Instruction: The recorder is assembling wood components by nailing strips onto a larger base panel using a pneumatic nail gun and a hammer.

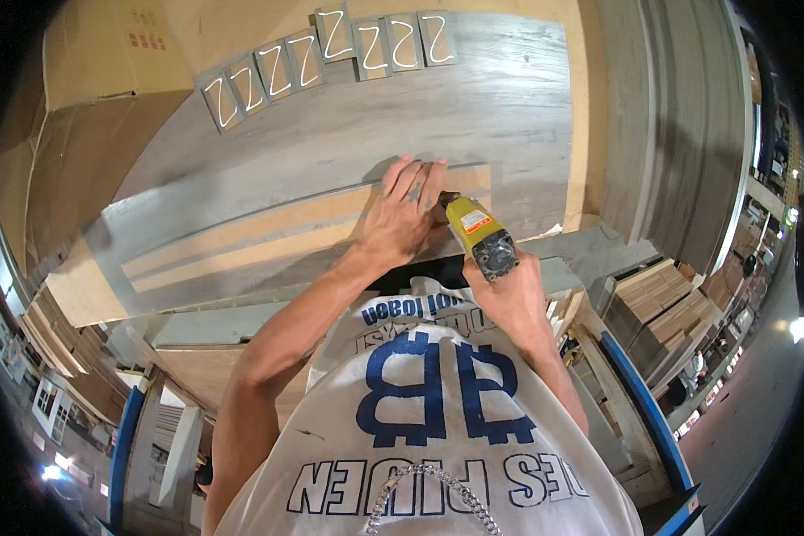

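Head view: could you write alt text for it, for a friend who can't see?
A person's right hand grips a yellow power tool, its tip beside the left hand, which lies over tan strips on a grey wood-grain board. Near the board's far edge, eight small grey pieces marked with white squiggles form an uneven row.

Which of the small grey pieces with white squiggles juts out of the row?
The fifth piece from the left: it alone sticks out beyond both its neighbours, the fourth piece and the sixth piece.
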